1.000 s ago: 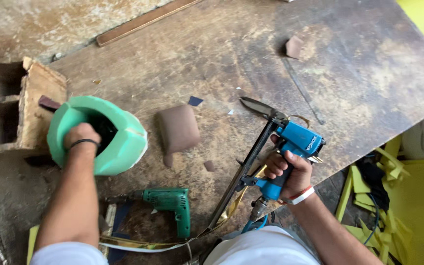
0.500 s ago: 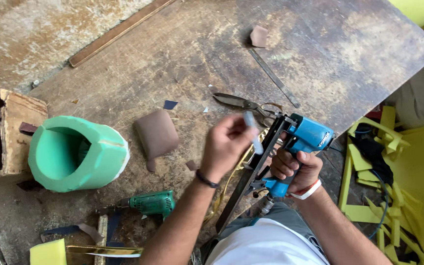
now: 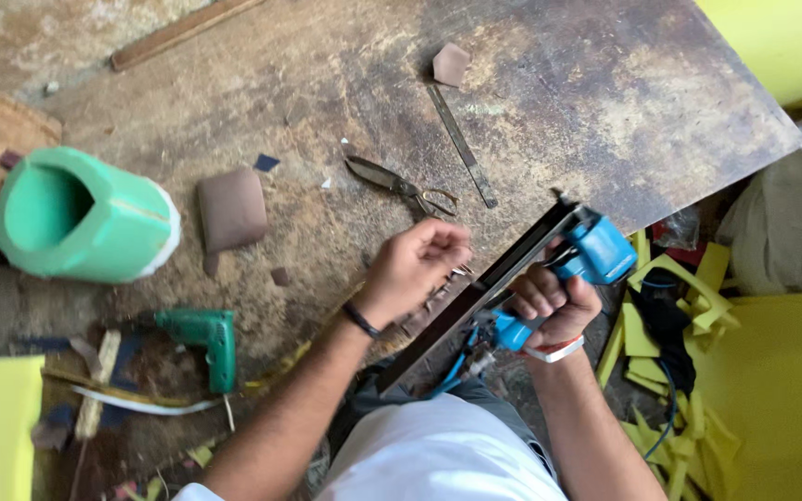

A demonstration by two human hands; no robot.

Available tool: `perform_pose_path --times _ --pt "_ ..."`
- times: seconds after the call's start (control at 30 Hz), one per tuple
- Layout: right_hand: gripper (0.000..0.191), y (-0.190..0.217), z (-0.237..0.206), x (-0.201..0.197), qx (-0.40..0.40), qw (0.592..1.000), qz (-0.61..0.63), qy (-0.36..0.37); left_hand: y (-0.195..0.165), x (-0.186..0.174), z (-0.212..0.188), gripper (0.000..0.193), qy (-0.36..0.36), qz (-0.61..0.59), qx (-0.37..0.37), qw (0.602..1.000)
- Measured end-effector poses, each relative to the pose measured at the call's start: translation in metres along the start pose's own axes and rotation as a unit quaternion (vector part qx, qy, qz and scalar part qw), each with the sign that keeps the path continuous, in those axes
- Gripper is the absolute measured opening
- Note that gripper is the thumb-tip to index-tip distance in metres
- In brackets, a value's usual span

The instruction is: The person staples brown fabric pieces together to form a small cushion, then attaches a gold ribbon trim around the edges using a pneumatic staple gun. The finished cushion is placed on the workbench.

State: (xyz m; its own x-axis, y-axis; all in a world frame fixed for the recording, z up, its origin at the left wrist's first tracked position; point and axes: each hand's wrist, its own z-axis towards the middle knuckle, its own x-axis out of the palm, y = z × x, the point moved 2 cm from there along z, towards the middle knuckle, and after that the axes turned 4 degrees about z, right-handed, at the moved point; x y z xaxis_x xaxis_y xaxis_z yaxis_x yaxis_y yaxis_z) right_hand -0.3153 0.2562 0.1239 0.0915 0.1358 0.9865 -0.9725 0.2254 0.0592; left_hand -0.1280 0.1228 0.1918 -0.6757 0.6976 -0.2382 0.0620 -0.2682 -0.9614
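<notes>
Several things lie on the worn wooden desk [image 3: 549,102]: dark metal shears [image 3: 399,183], a brown foam pad [image 3: 231,209], a green foam-covered cylinder [image 3: 81,218], and a green power drill [image 3: 204,336]. The blue pneumatic staple gun [image 3: 563,269] sits at the near edge, its handle gripped by the right hand [image 3: 554,301]. Touching its long black magazine, the left hand [image 3: 415,264] is curled, fingertips pinched; what they hold cannot be told.

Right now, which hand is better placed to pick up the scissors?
Left, most likely. The left hand hovers close beside the scissors, fingers loosely curled, while the right hand grips the blue stapler.
</notes>
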Motion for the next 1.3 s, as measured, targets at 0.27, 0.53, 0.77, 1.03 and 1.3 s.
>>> perform_pose_path --times 0.27,0.53,0.77,1.03,1.3 --pt "0.040 0.052 0.019 0.006 -0.012 0.996 -0.043 -0.075 0.000 0.052 -0.023 0.049 -0.150 -0.090 -0.148 0.973" --pt "0.055 0.026 0.051 0.042 0.094 0.966 -0.209 -0.118 -0.002 0.057 0.026 0.068 0.004 -0.251 -0.192 0.949" --pt "0.030 0.004 0.072 0.060 0.189 0.896 -0.388 -0.104 0.081 0.048 0.003 0.076 -0.095 -0.207 -0.220 0.948" --pt "0.023 -0.024 0.067 0.023 0.308 0.563 -0.737 -0.213 0.233 -0.053 -0.057 0.066 0.067 0.248 -0.425 0.868" --pt "0.024 -0.058 0.044 0.012 0.369 0.544 -0.708 -0.260 0.221 -0.038 -0.026 0.054 0.177 0.265 -0.343 0.884"
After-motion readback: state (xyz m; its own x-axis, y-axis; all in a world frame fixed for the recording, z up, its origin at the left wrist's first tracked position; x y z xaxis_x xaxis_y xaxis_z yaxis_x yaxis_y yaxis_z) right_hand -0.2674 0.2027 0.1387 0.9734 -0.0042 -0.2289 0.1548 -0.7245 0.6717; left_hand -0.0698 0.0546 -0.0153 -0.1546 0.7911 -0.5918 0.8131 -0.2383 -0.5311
